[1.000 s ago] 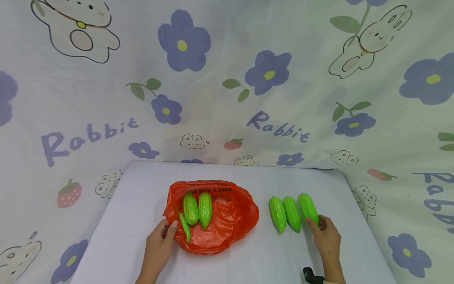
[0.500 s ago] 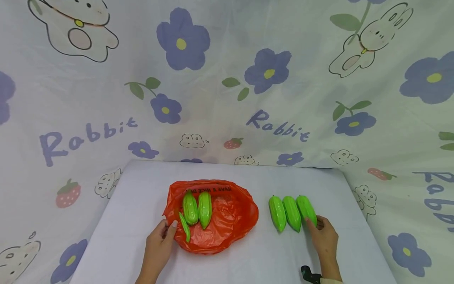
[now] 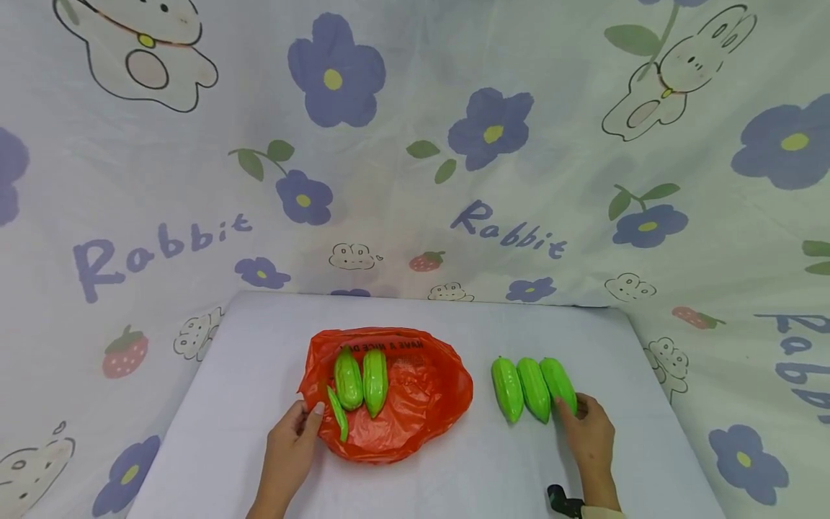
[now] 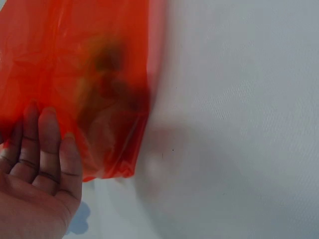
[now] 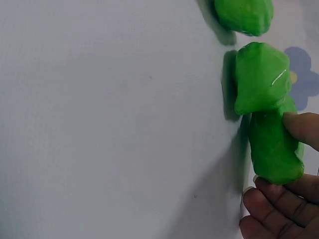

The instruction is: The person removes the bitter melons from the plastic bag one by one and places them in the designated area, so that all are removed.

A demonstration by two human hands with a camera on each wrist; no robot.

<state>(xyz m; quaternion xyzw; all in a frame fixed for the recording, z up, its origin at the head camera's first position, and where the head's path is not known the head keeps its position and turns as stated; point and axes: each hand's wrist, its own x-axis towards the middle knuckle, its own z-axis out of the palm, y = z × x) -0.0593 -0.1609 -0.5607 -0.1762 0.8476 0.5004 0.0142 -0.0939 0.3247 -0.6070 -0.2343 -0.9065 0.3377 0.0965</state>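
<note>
one outer fruit [image 3: 557, 382], green and glossy, lies on the bench [image 3: 467, 486] well to the right of the red bag [image 3: 431, 404]. between it and the bag, in a row, lie the middle fruit [image 3: 534, 391] and, nearest the bag, the inner fruit [image 3: 508, 391]. the right hand [image 3: 591, 429], on the side of the row away from the bag, holds the outer fruit by its near end; the right wrist view shows the thumb [image 5: 303, 130] upon it and the fingers [image 5: 264, 206] loosely bent at the end, only partly closed. the left hand [image 3: 290, 438], at the bag's near left edge, pinches the rim with its fingers almost straight against the plastic. inside the bag, toward its left side, rest two plump fruits [image 3: 375, 382] and a slim green pod [image 3: 338, 414].

the step in hand appears to be settling the outer fruit beside the middle fruit. light sideways pressure toward the bag should suffice; a hard push would probably roll the neighbours. the thumb best rests on the smooth rind until the fruit lies steady.
</note>
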